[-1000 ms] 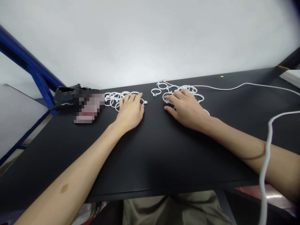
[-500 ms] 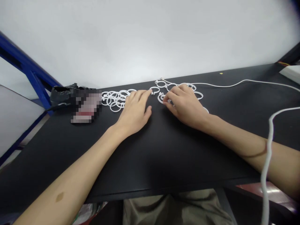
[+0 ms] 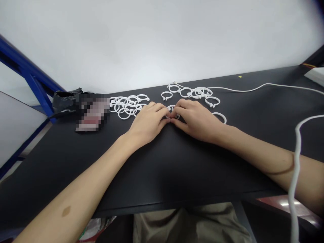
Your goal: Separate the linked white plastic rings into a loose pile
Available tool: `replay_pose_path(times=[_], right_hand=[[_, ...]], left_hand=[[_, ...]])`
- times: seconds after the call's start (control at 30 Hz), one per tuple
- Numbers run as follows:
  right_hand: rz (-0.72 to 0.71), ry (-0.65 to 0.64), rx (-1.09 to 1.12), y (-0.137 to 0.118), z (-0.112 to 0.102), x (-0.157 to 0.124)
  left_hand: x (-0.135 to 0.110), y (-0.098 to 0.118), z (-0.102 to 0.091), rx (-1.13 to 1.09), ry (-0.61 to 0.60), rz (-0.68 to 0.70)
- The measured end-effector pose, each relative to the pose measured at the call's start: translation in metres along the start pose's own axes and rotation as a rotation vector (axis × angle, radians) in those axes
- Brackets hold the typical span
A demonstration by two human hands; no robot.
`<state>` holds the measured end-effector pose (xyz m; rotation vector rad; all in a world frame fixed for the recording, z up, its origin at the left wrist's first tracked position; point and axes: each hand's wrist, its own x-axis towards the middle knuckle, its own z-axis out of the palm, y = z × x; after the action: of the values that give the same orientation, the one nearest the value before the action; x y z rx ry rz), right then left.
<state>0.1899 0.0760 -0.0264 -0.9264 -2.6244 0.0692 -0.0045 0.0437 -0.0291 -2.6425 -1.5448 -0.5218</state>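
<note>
My left hand point(image 3: 148, 122) and my right hand point(image 3: 197, 119) meet at the middle of the black table point(image 3: 162, 168), fingertips pinched together on one white plastic ring point(image 3: 172, 108) that shows between them. A heap of several white rings point(image 3: 128, 104) lies just left of my left hand. Another group of white rings point(image 3: 196, 92) lies behind my right hand, and a single ring point(image 3: 219, 116) rests right beside its knuckles.
A black bag with a blurred patch point(image 3: 81, 108) sits at the far left of the table. A thin white cable point(image 3: 265, 86) runs along the back right; a thicker white cord point(image 3: 295, 168) hangs at the right. A blue frame point(image 3: 30, 76) stands at left.
Both hands have drawn back from the two heaps of rings and come together at the centre. My right hand carried one ring along, and my left hand now grips it too.
</note>
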Motion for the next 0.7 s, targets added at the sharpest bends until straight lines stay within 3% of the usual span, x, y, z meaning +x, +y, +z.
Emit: replay_pose_path(times=[0.3,0.57,0.7], right_hand=[[0.066,0.001,-0.010,-0.001,0.001,-0.002],[0.095,0.241,-0.036,0.012,0.000,-0.002],[0.002,0.326,0.034,0.009,-0.005,-0.001]], left_hand=[[0.001,0.001,0.003,-0.044,0.006,-0.007],[-0.003,0.004,0.001,-0.108,0.003,-0.060],[-0.003,0.004,0.001,-0.132,0.138,-0.096]])
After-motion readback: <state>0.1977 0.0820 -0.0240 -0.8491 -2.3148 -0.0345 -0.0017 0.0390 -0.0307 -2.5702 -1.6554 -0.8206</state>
